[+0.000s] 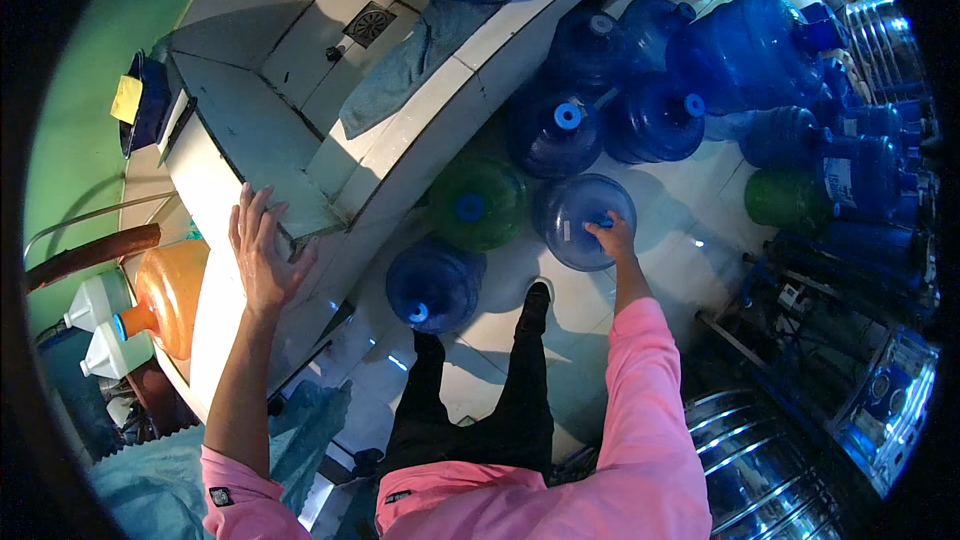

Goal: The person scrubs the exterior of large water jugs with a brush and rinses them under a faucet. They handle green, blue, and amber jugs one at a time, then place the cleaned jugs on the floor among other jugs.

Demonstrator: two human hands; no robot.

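Observation:
My right hand is closed around the capped neck of a pale blue water jug that stands on the tiled floor. Fingers spread and holding nothing, my left hand is over the corner of a tiled basin's ledge; whether it touches the tiles I cannot tell. A green jug with a blue cap is just left of the pale jug. Nearer my feet, a dark blue jug is tilted, its neck towards me. Two more blue jugs, one and another, are beyond the held one.
More blue jugs are stacked at the upper right. A grey-blue towel hangs over the basin wall. An orange jug lies at the left. Metal racks and a ribbed steel tank are at the right. Another person's hand shows at the top.

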